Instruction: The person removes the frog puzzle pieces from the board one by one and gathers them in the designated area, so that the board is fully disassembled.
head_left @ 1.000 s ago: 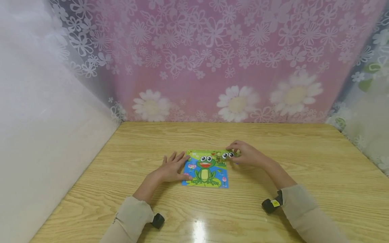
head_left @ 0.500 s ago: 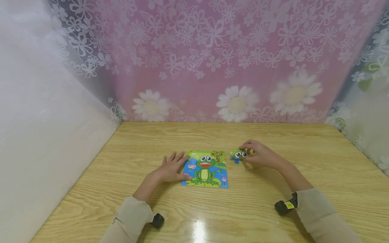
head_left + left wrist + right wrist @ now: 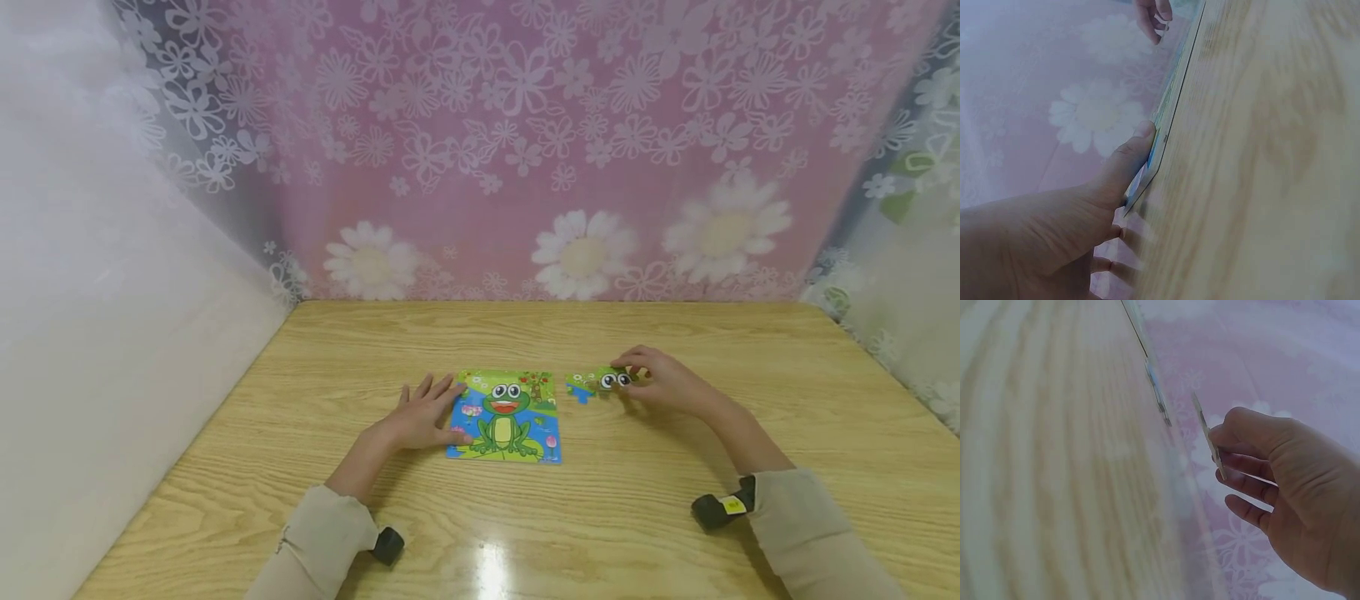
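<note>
A square frog picture board (image 3: 504,417) lies flat on the table in the head view. My left hand (image 3: 420,419) rests at its left side, fingers spread and fairly straight, the thumb on the board's lower left part. In the left wrist view that thumb (image 3: 1132,153) presses on the board's edge (image 3: 1166,137). To the right of the board lies a green and blue puzzle piece (image 3: 580,388). My right hand (image 3: 663,383) pinches another puzzle piece (image 3: 613,380), printed with the frog's eyes, between thumb and fingers. The right wrist view shows this piece edge-on (image 3: 1207,432), raised above the table.
The light wooden table (image 3: 487,508) reaches back to a pink flowered curtain (image 3: 480,167). A white sheet (image 3: 135,250) hangs along the left side. Black wrist cameras (image 3: 388,546) sit at both sleeves.
My right hand has moved right, away from the board, with the eye piece. The green and blue piece now shows apart from it on the table. My left hand stays put.
</note>
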Available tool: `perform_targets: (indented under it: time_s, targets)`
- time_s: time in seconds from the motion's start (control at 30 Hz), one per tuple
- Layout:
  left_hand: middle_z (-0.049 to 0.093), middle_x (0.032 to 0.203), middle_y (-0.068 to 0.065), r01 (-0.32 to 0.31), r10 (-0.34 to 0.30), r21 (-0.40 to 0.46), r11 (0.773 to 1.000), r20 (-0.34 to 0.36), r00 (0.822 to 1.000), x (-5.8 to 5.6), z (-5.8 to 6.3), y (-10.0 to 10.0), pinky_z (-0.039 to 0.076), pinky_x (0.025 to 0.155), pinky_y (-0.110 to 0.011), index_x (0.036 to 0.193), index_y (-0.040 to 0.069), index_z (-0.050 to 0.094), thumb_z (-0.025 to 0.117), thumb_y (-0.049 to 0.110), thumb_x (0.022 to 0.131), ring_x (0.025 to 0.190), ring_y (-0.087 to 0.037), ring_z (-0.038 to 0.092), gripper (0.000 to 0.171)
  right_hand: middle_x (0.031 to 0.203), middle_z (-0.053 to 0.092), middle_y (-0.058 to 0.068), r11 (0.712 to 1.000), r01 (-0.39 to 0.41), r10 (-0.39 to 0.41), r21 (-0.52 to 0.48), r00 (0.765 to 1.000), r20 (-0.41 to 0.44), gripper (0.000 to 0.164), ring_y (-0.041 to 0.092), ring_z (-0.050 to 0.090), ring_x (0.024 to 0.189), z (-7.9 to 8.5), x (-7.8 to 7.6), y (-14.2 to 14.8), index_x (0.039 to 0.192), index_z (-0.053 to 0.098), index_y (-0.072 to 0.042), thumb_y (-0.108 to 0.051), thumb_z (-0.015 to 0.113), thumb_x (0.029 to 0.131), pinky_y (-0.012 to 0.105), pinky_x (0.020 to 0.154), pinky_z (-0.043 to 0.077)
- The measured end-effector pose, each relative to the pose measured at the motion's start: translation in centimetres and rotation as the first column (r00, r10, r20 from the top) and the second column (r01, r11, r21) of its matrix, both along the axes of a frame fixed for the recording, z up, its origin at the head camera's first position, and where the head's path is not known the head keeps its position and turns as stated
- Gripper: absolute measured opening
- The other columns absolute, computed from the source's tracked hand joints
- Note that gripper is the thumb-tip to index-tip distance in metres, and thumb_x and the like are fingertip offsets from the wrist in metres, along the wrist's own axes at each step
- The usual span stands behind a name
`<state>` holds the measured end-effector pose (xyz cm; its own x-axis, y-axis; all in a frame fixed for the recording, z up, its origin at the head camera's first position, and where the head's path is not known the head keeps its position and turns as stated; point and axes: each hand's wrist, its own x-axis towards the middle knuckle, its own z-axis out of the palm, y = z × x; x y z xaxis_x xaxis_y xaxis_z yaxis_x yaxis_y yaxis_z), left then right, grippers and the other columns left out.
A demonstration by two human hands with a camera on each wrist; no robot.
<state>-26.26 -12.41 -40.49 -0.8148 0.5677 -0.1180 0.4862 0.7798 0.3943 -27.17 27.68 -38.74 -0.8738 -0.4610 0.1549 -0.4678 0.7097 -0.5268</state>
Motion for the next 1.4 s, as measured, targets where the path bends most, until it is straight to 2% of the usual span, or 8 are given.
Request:
perform_targets:
  time_s: [0.3, 0.6, 1.07, 1.4]
  targets:
    - [0.008, 0.152, -0.011, 0.001, -0.001, 0.013, 1.000, -0.002, 1.000, 0.0, -0.1, -0.1, -0.006, 0.100, -0.061, 0.148, 0.015, 0.022, 0.059, 0.057, 0.081, 0.136, -0.037, -0.004, 0.087, 0.115, 0.050, 0.019, 0.999, 0.018, -0.017, -0.028, 0.999, 0.031, 0.038, 0.031, 0.052, 0.095, -0.7, -0.4, 1.1, 0.119, 0.056, 0.007, -0.001, 0.064, 0.083, 0.039, 0.076, 0.050]
    - [0.009, 0.152, -0.013, 0.004, -0.003, 0.027, 1.000, -0.024, 1.000, 0.0, -0.2, -0.3, -0.004, 0.101, -0.062, 0.147, 0.015, 0.022, 0.059, 0.057, 0.081, 0.135, -0.038, -0.002, 0.087, 0.104, 0.053, 0.015, 1.000, 0.000, 0.000, 0.005, 1.000, 0.008, 0.036, 0.029, 0.054, 0.091, -1.0, -0.6, 1.5, 0.116, 0.058, 0.007, -0.002, 0.065, 0.081, 0.039, 0.072, 0.048]
    - [0.008, 0.152, -0.011, 0.000, 0.000, 0.011, 1.000, -0.014, 1.000, 0.1, -0.2, -0.1, -0.005, 0.100, -0.062, 0.148, 0.015, 0.022, 0.059, 0.058, 0.081, 0.135, -0.037, -0.003, 0.087, 0.105, 0.054, 0.013, 0.999, -0.022, 0.023, -0.032, 0.999, 0.040, 0.038, 0.027, 0.052, 0.091, -1.8, -0.7, 1.9, 0.117, 0.057, 0.007, -0.005, 0.067, 0.083, 0.038, 0.072, 0.048]
    - [0.008, 0.152, -0.012, 0.006, -0.006, 0.019, 1.000, -0.016, 1.000, 0.1, -0.2, -0.1, -0.005, 0.100, -0.062, 0.147, 0.015, 0.023, 0.060, 0.057, 0.081, 0.135, -0.037, -0.003, 0.086, 0.108, 0.052, 0.015, 0.999, -0.033, 0.035, -0.043, 0.998, 0.048, 0.040, 0.029, 0.051, 0.094, -2.1, -0.7, 2.1, 0.119, 0.055, 0.007, -0.007, 0.067, 0.084, 0.042, 0.074, 0.046]
